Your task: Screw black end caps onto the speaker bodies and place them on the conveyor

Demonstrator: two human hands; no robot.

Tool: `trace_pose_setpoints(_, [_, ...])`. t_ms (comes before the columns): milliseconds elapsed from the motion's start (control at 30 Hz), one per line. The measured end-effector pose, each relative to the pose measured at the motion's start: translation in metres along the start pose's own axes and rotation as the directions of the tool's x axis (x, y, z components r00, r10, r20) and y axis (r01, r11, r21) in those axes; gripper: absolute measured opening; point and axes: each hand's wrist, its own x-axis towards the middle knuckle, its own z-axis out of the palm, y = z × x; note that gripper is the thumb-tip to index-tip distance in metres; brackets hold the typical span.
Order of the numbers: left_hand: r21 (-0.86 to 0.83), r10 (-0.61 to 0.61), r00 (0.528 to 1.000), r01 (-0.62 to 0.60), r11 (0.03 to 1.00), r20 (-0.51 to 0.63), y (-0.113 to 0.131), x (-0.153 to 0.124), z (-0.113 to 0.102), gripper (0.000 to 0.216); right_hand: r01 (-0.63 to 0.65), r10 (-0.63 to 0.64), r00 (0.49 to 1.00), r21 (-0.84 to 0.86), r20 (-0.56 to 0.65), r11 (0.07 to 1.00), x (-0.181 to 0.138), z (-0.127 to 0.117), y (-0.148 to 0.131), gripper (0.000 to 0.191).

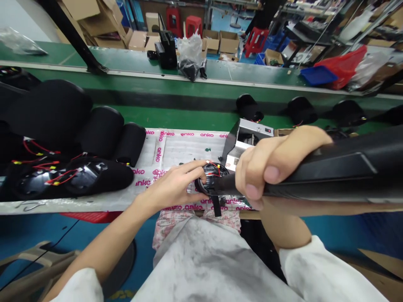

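Note:
My left hand (182, 184) curls its thumb and fingers around the edge of a black round housing (201, 186). Red and yellow wires (217, 169) show inside that housing, and a short black strip (217, 206) hangs from its near side. My right hand (267, 163) is wrapped round a bulky black power tool (333, 167), whose kind I cannot make out. The tool's narrower nose (228, 184) points left and meets or overlaps the housing; whether it touches is hidden. Behind my right hand stands a silver metal device (248, 134).
Black cloth-covered shells (103, 130) with loose wires crowd the left of the pink-printed mat (185, 147). Several black shells (300, 110) stand along the green bench at right. A raised shelf (135, 63) runs across the back, carrying a blue tray (318, 75) and a plastic bag (190, 52).

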Motion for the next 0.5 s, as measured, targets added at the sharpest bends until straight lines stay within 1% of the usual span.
trace_pose_setpoints(67, [-0.012, 0.011, 1.000, -0.011, 1.000, -0.001, 0.000, 0.001, 0.000, 0.027, -0.001, 0.000, 0.997, 0.018, 0.075, 1.000, 0.000, -0.007, 0.006, 0.046])
trace_pose_setpoints(100, [-0.015, 0.017, 1.000, -0.017, 1.000, -0.002, 0.000, 0.001, 0.000, 0.027, -0.021, 0.020, 0.994, 0.011, 0.106, 1.000, 0.000, -0.011, 0.008, 0.048])
trace_pose_setpoints(167, [-0.014, 0.026, 1.000, -0.026, 1.000, -0.008, -0.001, 0.002, 0.000, 0.027, -0.027, 0.023, 0.988, 0.021, 0.153, 0.999, 0.000, -0.015, 0.010, 0.049])
trace_pose_setpoints(300, [-0.009, 0.042, 0.999, -0.043, 0.999, -0.028, -0.001, 0.002, 0.000, 0.027, -0.003, 0.002, 0.993, 0.006, 0.116, 1.000, -0.001, -0.011, 0.010, 0.047])
trace_pose_setpoints(333, [-0.010, 0.047, 0.998, -0.048, 0.999, -0.032, -0.001, 0.002, 0.000, 0.027, -0.002, 0.004, 0.996, -0.014, 0.091, 1.000, -0.002, -0.009, 0.009, 0.045])
trace_pose_setpoints(400, [-0.010, 0.052, 0.998, -0.052, 0.999, -0.032, -0.002, 0.001, 0.000, 0.027, -0.003, 0.003, 1.000, -0.049, 0.003, 0.999, -0.002, -0.007, 0.010, 0.038])
trace_pose_setpoints(433, [-0.010, 0.051, 0.998, -0.051, 0.999, -0.029, -0.002, 0.001, 0.000, 0.028, -0.003, 0.004, 1.000, -0.043, 0.003, 0.999, -0.002, -0.007, 0.011, 0.032])
trace_pose_setpoints(467, [-0.010, 0.046, 0.999, -0.046, 0.999, -0.022, -0.002, 0.001, -0.001, 0.029, -0.003, 0.003, 0.999, -0.012, 0.050, 1.000, -0.001, -0.008, 0.012, 0.027])
trace_pose_setpoints(500, [-0.013, 0.038, 0.999, -0.038, 0.999, -0.010, -0.002, 0.000, -0.001, 0.030, -0.028, 0.027, 0.993, 0.012, 0.115, 1.000, 0.000, -0.008, 0.014, 0.028])
